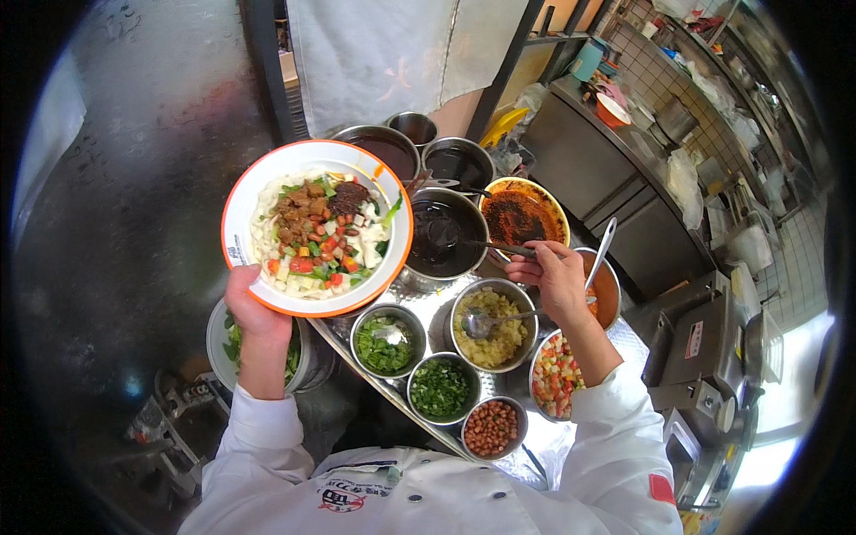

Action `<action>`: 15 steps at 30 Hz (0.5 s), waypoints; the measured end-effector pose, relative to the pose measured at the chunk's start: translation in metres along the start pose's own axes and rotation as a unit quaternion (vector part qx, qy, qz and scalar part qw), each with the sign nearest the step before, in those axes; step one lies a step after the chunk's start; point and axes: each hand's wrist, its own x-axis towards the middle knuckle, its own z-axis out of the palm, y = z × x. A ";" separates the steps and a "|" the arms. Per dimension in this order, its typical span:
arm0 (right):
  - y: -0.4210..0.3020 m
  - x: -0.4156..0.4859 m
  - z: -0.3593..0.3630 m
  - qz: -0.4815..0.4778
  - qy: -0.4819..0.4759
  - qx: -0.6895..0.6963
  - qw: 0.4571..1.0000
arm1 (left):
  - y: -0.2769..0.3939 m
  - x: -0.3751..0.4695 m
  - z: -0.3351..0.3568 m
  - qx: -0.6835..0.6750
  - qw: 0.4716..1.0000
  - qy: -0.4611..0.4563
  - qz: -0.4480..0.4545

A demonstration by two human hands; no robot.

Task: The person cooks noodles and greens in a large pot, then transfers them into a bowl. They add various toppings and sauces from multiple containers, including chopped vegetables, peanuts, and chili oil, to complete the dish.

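My left hand (257, 307) grips the rim of a white bowl with an orange edge (234, 200). Noodles in the bowl carry diced meat (304, 210), a dark sauce, peanuts, diced vegetables and greens. Between the thumb and fingers of my right hand (552, 274) is the dark handle of a ladle (501, 247). Its far end dips into a steel pot of dark liquid (435, 227), where the ladle's bowl is hard to make out. Beside that pot stands a yellow-rimmed bowl of red chili oil (525, 210).
Around the steel table (428, 307) stand pots of chopped greens (381, 351), chopped scallion (438, 388), peanuts (491, 428), yellowish chopped pickles (491, 334) and diced vegetables (555, 374). A white-handled spoon (602, 247) juts from an orange sauce pot. A pale cloth curtain (394, 53) hangs ahead.
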 end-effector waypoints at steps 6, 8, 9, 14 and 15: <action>-0.027 -0.017 -0.003 0.005 0.029 0.016 0.999 | -0.002 0.006 -0.003 0.005 1.000 0.019 -0.005; -0.037 -0.020 -0.002 0.006 0.036 0.023 0.999 | -0.002 0.006 -0.003 0.007 1.000 0.028 -0.011; -0.042 -0.022 -0.001 0.003 0.035 0.022 0.999 | -0.002 0.006 -0.003 0.008 0.999 0.035 -0.014; -0.069 -0.029 0.009 -0.019 0.026 0.019 0.999 | -0.006 0.009 -0.005 0.014 0.998 0.053 -0.031; -0.075 -0.031 0.013 -0.030 0.016 0.022 0.999 | -0.007 0.011 -0.006 0.004 0.998 0.045 -0.038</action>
